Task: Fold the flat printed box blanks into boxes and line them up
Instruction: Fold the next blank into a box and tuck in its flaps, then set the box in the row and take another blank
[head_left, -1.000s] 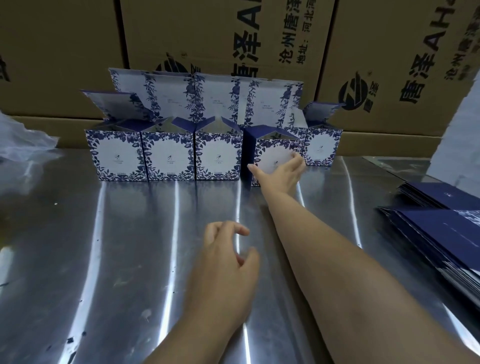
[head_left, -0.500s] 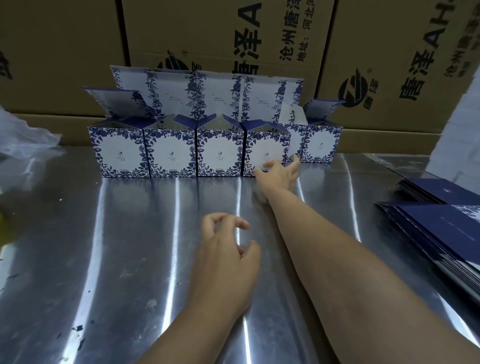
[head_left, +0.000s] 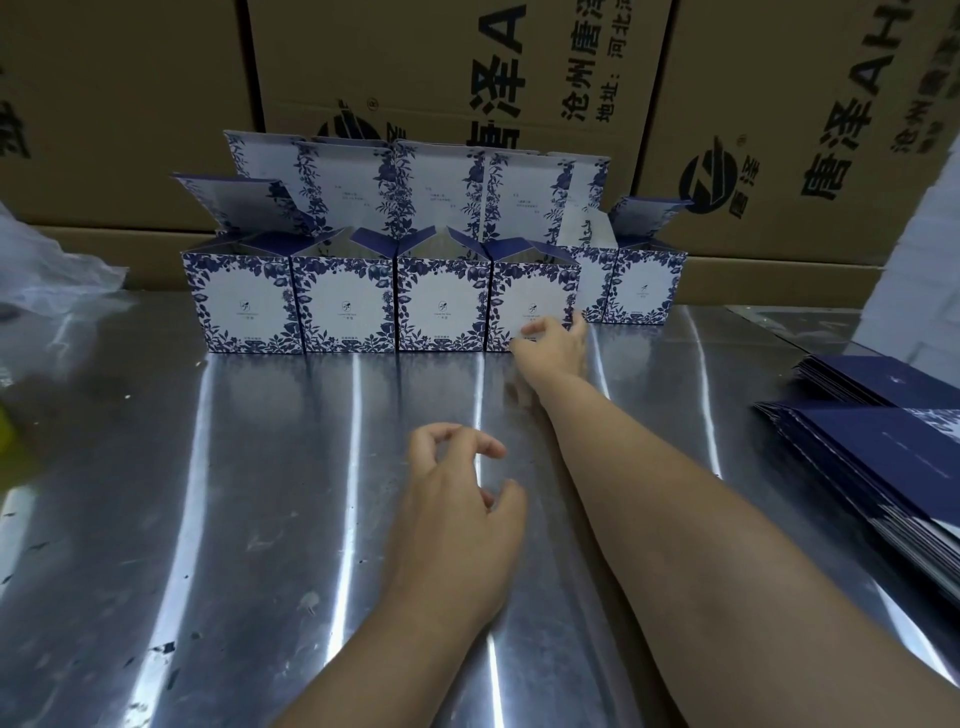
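Loosely bent fingertips (head_left: 537, 329) of the right hand (head_left: 553, 349) touch the lower front of the fourth folded box (head_left: 530, 288) without wrapping around it, the arm stretched out across a steel table (head_left: 260, 493). That box stands at the right end of a front row (head_left: 345, 306) of four blue-and-white floral boxes, set side by side with their top flaps open. The left hand (head_left: 460, 525) sits low over the tabletop, nearer the person, its fingers (head_left: 470, 441) slackly curled and holding nothing. Behind the row stand further boxes (head_left: 441, 182) with lids raised, and one more box (head_left: 644, 286) sits just right of the reaching hand. A stack of flat box blanks (head_left: 883, 441), dark blue side up, lies at the table's right edge, well apart from the row. Crumpled clear plastic (head_left: 47, 265) lies at far left. Large brown cartons (head_left: 415, 67) printed with black characters line the back.
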